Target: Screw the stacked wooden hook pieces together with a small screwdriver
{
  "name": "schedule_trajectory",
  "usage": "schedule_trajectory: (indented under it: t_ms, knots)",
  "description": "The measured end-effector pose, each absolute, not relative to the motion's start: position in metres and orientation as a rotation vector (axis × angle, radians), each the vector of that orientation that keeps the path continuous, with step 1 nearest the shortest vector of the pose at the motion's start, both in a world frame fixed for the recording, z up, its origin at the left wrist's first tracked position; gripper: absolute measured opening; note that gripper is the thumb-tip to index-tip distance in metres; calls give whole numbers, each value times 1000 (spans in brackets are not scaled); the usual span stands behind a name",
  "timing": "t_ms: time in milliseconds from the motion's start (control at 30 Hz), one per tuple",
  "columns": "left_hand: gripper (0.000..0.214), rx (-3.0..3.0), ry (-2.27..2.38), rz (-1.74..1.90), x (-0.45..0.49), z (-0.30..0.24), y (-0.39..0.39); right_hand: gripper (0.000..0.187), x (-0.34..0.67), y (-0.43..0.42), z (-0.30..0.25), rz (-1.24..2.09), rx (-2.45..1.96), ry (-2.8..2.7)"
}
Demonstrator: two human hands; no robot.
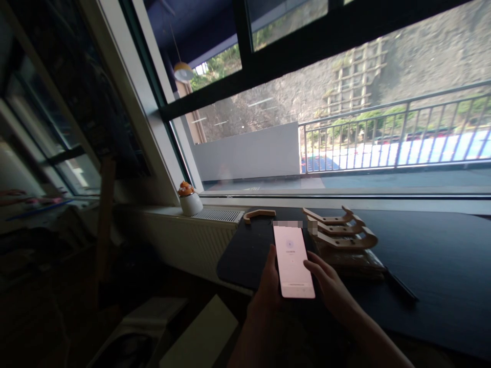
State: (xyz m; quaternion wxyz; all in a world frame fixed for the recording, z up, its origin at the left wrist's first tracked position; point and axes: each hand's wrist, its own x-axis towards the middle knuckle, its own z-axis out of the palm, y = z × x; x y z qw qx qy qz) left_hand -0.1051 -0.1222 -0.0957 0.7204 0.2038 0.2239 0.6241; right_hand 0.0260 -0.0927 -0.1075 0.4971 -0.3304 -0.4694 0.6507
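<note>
A smartphone [293, 259] with a lit pale screen is held upright over the near left part of a dark table [441, 266]. My left hand [267, 286] grips the phone along its left edge. My right hand [328, 283] rests against the phone's right edge, with a finger touching the side of the screen. Just behind the phone lie curved wooden pieces [341, 230] stacked on the table, and a single curved wooden piece [259, 214] lies to the left of them.
A small white pot with an orange lid [189, 199] stands on the windowsill above a radiator grille [218, 214]. A large window [345, 102] faces a railing and a wall outside. A dark pen-like object [399, 286] lies right of the stack. Pale boxes [199, 337] sit below left.
</note>
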Motion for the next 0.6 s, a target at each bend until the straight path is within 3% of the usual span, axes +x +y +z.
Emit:
schedule_trajectory:
  t_ms: [600]
  knots:
    - [64, 456, 504, 1380, -105, -95, -123, 49, 25, -95, -107, 1557, -810, -1140]
